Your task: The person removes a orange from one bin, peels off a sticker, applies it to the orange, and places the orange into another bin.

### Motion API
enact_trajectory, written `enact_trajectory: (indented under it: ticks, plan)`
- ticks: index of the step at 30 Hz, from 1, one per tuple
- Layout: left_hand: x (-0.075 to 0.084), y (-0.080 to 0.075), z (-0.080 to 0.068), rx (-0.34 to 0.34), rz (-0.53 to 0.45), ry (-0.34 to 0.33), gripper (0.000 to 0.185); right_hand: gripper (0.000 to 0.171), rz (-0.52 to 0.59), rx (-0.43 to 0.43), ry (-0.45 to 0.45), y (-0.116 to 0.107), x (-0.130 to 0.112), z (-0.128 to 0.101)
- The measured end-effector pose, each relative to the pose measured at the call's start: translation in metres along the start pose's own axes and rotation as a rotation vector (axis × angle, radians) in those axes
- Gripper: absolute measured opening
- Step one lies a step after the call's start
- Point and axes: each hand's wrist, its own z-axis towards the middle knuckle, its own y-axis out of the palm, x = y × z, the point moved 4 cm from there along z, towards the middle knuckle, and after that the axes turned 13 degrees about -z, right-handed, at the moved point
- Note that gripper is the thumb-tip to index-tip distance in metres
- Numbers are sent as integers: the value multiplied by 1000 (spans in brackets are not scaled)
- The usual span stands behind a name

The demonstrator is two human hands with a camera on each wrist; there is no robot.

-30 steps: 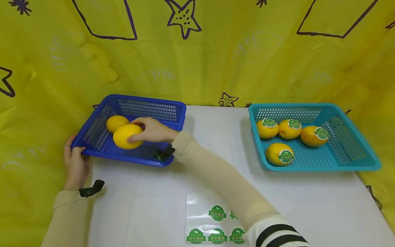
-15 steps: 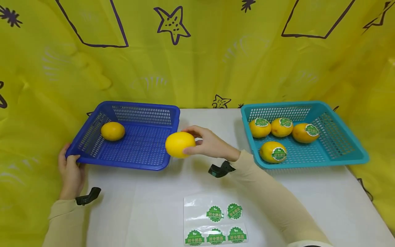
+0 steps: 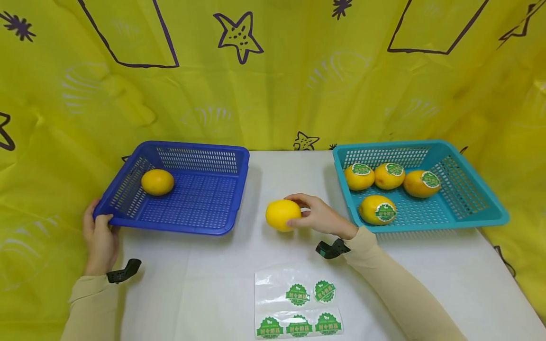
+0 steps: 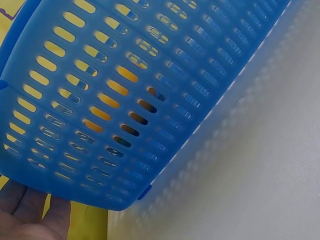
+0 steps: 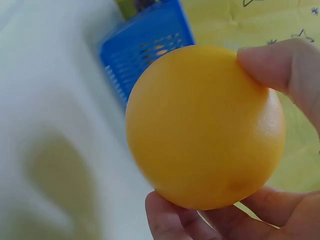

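Note:
In the head view my right hand (image 3: 320,217) holds a smooth yellow oval fruit (image 3: 281,215) above the white table, between the two baskets. The right wrist view shows the thumb on one side of this fruit (image 5: 205,130) and the fingers on the other; no sticker shows on it. My left hand (image 3: 100,241) grips the near left corner of a blue basket (image 3: 170,228), thumb over the rim. A similar fruit (image 3: 157,182) lies in that basket near its left wall. Slotted basket wall (image 4: 115,100) fills much of the left wrist view, with fingers at its rim.
A teal basket (image 3: 431,230) stands on the right, containing several yellow fruits (image 3: 377,210) with green-and-white round stickers. Near the table's front lies a sheet of green stickers (image 3: 298,308), partly used. A yellow patterned cloth (image 3: 273,94) hangs behind and around the table.
My right hand has lifted the fruit out of the blue basket and carried it right and slightly down to between the baskets. My left hand stays on the basket corner. The head view has shifted slightly.

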Motion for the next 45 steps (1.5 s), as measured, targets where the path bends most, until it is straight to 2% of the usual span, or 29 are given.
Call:
enact_trajectory:
  ticks: [9,13,18,22,25,26,29,32,33,36,40,43,45]
  plan:
    - [3,0,-1,-24,73,-39,51,62,-40,19,56,5,30,-6]
    - [5,0,-3,-55,108,-67,55,64,-51,6,73,8,36,-8]
    - [7,-2,-5,-112,104,-97,61,67,-20,-21,65,10,41,-12]
    - [10,-4,-7,-157,87,-148,68,70,-5,-34,42,9,44,-13]
    - [14,-4,-9,-141,60,-188,75,71,0,-35,33,9,43,-14]
    - [16,-4,-10,-128,90,-185,76,71,5,-35,31,8,43,-14]
    - [24,-2,-16,-61,243,-109,76,70,19,-36,25,8,41,-15]
    - [34,2,-26,0,429,33,73,72,11,-34,28,8,39,-17]
    - [37,4,-30,13,457,82,72,72,3,-33,25,8,39,-17]
    - [42,11,-43,5,465,219,68,73,-31,-20,25,7,37,-20]
    - [42,29,-68,-36,507,436,53,72,-86,22,37,3,33,-24]
    - [34,47,-91,-121,441,570,37,72,-119,53,47,0,28,-28]
    - [27,58,-107,-230,313,598,31,72,-130,58,45,-1,24,-31]
